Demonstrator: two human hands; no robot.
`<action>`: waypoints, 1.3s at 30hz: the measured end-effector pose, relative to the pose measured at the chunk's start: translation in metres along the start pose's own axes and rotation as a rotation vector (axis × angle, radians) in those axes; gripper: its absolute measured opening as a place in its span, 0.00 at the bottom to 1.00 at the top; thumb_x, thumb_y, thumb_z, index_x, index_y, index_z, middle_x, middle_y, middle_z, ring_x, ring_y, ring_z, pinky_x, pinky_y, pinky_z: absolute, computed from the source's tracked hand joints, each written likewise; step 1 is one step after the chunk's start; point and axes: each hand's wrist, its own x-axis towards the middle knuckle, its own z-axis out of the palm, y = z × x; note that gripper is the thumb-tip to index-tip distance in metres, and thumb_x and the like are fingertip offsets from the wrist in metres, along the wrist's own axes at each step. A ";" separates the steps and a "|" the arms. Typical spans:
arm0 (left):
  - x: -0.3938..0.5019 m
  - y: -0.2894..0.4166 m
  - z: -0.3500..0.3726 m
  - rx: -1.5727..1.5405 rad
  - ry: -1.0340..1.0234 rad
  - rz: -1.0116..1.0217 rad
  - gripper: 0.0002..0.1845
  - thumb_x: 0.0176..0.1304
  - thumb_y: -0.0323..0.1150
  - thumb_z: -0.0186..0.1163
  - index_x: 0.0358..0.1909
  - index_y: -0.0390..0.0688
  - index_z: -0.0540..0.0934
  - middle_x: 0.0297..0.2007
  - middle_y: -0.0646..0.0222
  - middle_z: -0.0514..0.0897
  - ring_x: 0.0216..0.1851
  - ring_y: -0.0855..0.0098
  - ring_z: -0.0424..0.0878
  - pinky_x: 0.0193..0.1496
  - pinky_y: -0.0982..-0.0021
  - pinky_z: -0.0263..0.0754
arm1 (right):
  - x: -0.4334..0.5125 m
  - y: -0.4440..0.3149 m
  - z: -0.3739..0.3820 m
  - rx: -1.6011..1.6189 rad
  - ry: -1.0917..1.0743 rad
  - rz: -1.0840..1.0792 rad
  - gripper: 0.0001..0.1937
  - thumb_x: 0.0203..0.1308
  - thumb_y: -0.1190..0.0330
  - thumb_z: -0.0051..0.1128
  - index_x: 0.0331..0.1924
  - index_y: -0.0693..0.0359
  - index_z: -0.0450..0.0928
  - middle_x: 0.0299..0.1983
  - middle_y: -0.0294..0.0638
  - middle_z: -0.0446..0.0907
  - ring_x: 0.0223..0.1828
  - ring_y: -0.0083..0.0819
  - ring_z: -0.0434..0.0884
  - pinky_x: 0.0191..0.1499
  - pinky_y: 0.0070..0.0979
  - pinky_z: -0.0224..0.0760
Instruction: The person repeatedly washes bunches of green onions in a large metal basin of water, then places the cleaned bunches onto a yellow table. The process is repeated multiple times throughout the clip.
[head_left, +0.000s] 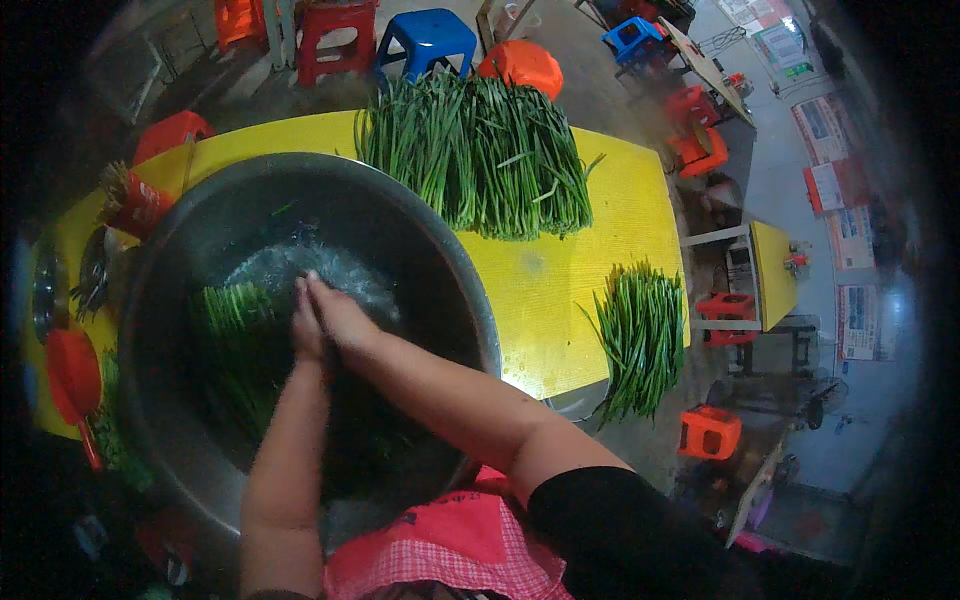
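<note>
My left hand (306, 330) and my right hand (343, 311) meet palm to palm over a large round metal basin (480, 330). Their fingers look drawn together, and nothing shows sticking out from between them. Rippled water (300, 259) catches the light just beyond the fingertips. Left of my hands, a bundle of long green stalks, likely garlic chives (236, 307), lies in the basin with its pale cut ends away from me. The lower part of that bundle fades into dark water and passes partly behind my left forearm.
The basin stands on a yellow table (525, 300). A broad pile of chives (480, 157) lies at its far side, and a smaller bunch (641, 341) overhangs the right edge. At left are a red chopstick holder (139, 206) and a red scoop (73, 375). A blue stool (427, 37) stands beyond.
</note>
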 end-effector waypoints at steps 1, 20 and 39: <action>0.001 -0.003 -0.001 0.129 0.021 0.069 0.34 0.73 0.56 0.38 0.62 0.35 0.69 0.60 0.55 0.72 0.62 0.63 0.69 0.65 0.65 0.60 | 0.007 -0.001 -0.005 0.148 -0.077 0.097 0.20 0.70 0.49 0.42 0.37 0.58 0.75 0.30 0.36 0.76 0.31 0.28 0.72 0.38 0.30 0.68; 0.017 0.009 -0.062 0.504 -0.084 0.217 0.37 0.59 0.47 0.65 0.67 0.45 0.65 0.62 0.62 0.71 0.61 0.61 0.68 0.62 0.60 0.62 | 0.040 0.018 -0.071 -0.810 0.179 -0.187 0.25 0.55 0.63 0.65 0.56 0.62 0.74 0.54 0.43 0.77 0.53 0.37 0.75 0.54 0.35 0.67; 0.010 0.021 -0.064 -0.174 -0.205 -0.012 0.32 0.58 0.40 0.65 0.64 0.45 0.68 0.56 0.64 0.76 0.54 0.64 0.72 0.55 0.58 0.68 | 0.036 -0.002 -0.071 -0.564 0.114 -0.065 0.20 0.59 0.64 0.52 0.53 0.64 0.75 0.50 0.47 0.79 0.51 0.40 0.78 0.54 0.39 0.68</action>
